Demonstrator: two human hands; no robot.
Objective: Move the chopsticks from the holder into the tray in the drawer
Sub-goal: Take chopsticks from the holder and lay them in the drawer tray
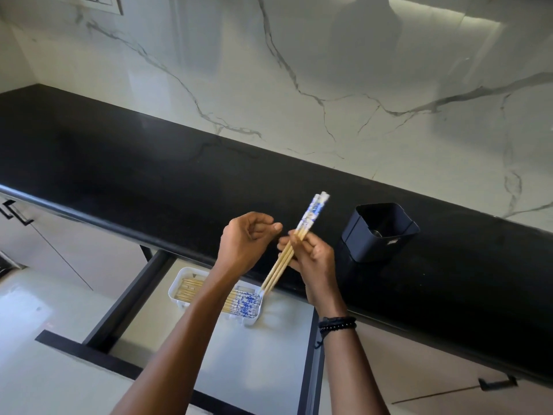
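Observation:
My right hand (311, 259) grips a small bundle of bamboo chopsticks (294, 244) with blue-and-white patterned tops, tilted up to the right above the counter's front edge. My left hand (247, 239) hovers just left of them, fingers loosely curled, holding nothing. Below, a white tray (176, 284) sits in the open drawer (263, 348) with several matching chopsticks (239, 304) lying flat in it. The dark square holder (378, 232) stands on the black counter to the right and looks empty.
The black countertop (134, 163) runs across the view under a white marble backsplash (299, 70). Dark drawer rails (128, 295) frame the drawer. Cabinet handles (496, 383) show at the lower right and the far left.

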